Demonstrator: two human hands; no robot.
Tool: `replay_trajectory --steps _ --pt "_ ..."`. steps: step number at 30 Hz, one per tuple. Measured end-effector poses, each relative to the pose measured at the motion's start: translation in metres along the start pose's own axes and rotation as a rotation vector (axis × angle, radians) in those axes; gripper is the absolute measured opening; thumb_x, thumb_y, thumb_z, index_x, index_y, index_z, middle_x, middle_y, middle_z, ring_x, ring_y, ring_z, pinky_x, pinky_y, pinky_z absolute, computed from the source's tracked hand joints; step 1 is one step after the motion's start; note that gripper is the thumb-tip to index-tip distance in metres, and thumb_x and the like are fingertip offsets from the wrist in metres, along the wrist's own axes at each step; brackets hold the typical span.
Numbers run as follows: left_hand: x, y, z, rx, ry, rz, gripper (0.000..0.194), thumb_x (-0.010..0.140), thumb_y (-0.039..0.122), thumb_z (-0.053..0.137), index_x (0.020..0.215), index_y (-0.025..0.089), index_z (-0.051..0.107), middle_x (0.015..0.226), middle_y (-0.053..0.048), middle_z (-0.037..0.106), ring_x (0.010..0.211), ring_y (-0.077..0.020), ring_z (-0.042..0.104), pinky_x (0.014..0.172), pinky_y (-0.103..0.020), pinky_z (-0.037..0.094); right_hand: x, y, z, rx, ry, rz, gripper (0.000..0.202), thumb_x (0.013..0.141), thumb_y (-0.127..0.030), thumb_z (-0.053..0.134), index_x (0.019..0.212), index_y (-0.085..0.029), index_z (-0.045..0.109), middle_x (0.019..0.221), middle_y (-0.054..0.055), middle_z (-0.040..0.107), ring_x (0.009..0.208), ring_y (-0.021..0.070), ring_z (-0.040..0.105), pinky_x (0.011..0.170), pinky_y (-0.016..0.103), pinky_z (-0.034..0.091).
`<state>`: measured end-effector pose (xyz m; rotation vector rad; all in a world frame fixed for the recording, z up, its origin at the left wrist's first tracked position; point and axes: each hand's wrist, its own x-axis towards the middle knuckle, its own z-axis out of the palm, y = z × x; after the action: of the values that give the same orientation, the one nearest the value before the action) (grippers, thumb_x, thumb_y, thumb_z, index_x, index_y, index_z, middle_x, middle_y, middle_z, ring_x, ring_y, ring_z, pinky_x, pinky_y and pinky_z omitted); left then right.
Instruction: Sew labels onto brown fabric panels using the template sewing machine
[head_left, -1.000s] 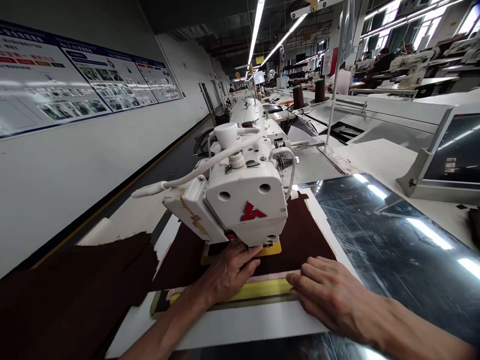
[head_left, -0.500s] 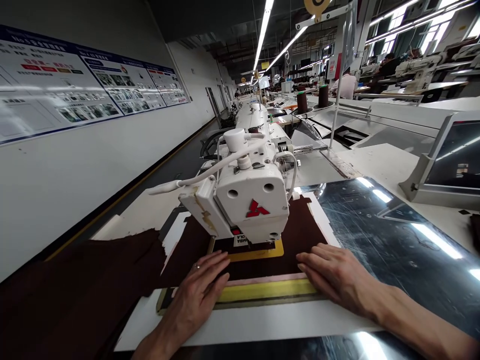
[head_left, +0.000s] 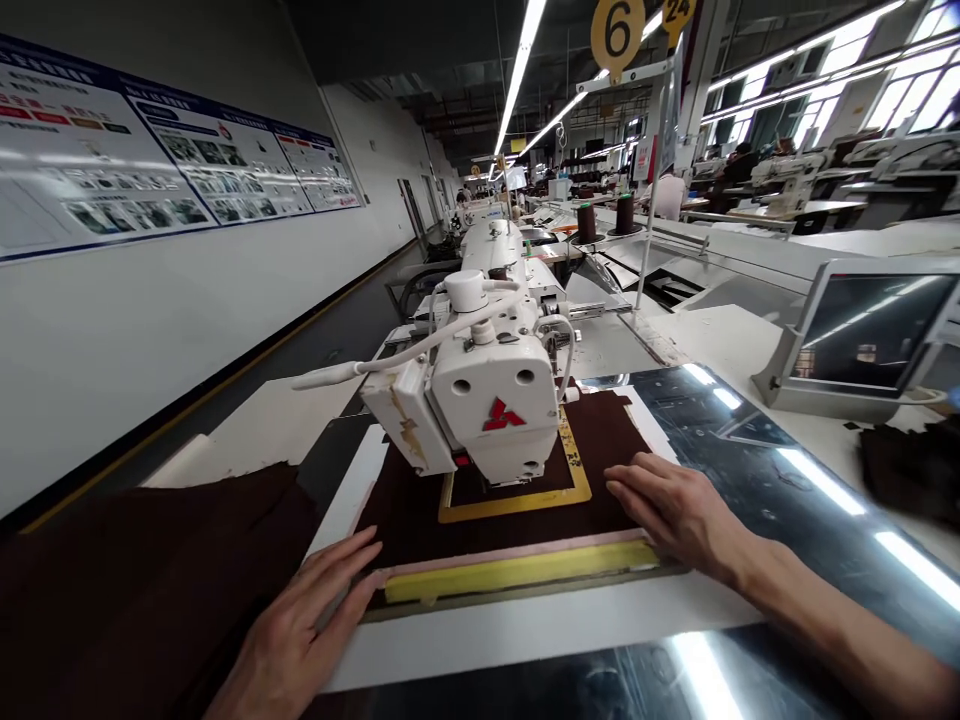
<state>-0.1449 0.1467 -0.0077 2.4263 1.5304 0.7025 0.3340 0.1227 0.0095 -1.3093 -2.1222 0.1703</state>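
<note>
A dark brown fabric panel (head_left: 480,530) lies on a white board (head_left: 555,625) beneath the head of a white sewing machine (head_left: 495,400). A yellow frame (head_left: 517,502) rests on the fabric under the machine head. Along the near edge of the fabric runs a yellow strip (head_left: 517,571). My left hand (head_left: 304,610) lies at the near left corner with its fingers stretched out, touching the fabric and board edge. On the right side, my right hand (head_left: 664,505) rests on the fabric with fingers together and fairly straight, holding nothing that I can see.
More brown fabric (head_left: 135,580) is heaped at the left. A shiny metal plate (head_left: 735,470) surrounds the board, and a screen (head_left: 870,330) stands at the right. Brown thread cones (head_left: 586,223) sit farther back. A wall (head_left: 150,330) with posters borders the left.
My left hand has slid left and nearer along the board, off the yellow strip's left part. The right hand stays at the right edge. The yellow frame sits farther right relative to the machine head.
</note>
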Motion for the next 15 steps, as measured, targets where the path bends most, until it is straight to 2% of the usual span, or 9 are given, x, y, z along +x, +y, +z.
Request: replay_trajectory --steps 4,8,11,15 --pt "-0.006 -0.008 0.006 -0.036 0.005 0.041 0.037 0.098 0.042 0.059 0.135 0.041 0.064 0.142 0.005 0.064 0.125 -0.0272 0.066 0.093 -0.032 0.063 -0.026 0.01 -0.026 -0.088 0.023 0.086 0.031 0.109 -0.033 0.039 0.116 -0.02 0.066 0.098 0.008 0.065 0.082 0.0182 0.064 0.072 0.031 0.054" --pt "0.002 -0.014 0.023 -0.021 0.007 0.065 0.044 0.095 0.045 0.062 0.138 0.043 0.061 0.142 0.004 0.063 0.127 -0.0296 0.064 0.095 -0.037 0.063 -0.058 0.023 -0.047 -0.162 0.021 0.214 0.029 0.109 -0.034 0.04 0.113 -0.022 0.067 0.102 0.008 0.066 0.087 0.02 0.067 0.076 0.034 0.057" --pt "0.014 -0.015 0.04 0.048 0.026 0.099 0.05 0.092 0.049 0.064 0.141 0.041 0.059 0.142 0.001 0.064 0.127 -0.0308 0.064 0.096 -0.039 0.062 -0.075 0.031 -0.057 -0.178 0.012 0.29 0.028 0.108 -0.034 0.041 0.109 -0.023 0.068 0.105 0.007 0.066 0.092 0.0204 0.068 0.08 0.035 0.058" --pt "0.031 -0.007 0.059 0.142 0.038 0.109 0.048 0.093 0.054 0.058 0.137 0.035 0.064 0.138 -0.004 0.067 0.127 -0.0337 0.063 0.093 -0.043 0.06 -0.088 0.039 -0.061 -0.237 -0.004 0.323 0.029 0.108 -0.035 0.042 0.113 -0.022 0.068 0.112 0.009 0.065 0.099 0.0214 0.066 0.086 0.037 0.057"
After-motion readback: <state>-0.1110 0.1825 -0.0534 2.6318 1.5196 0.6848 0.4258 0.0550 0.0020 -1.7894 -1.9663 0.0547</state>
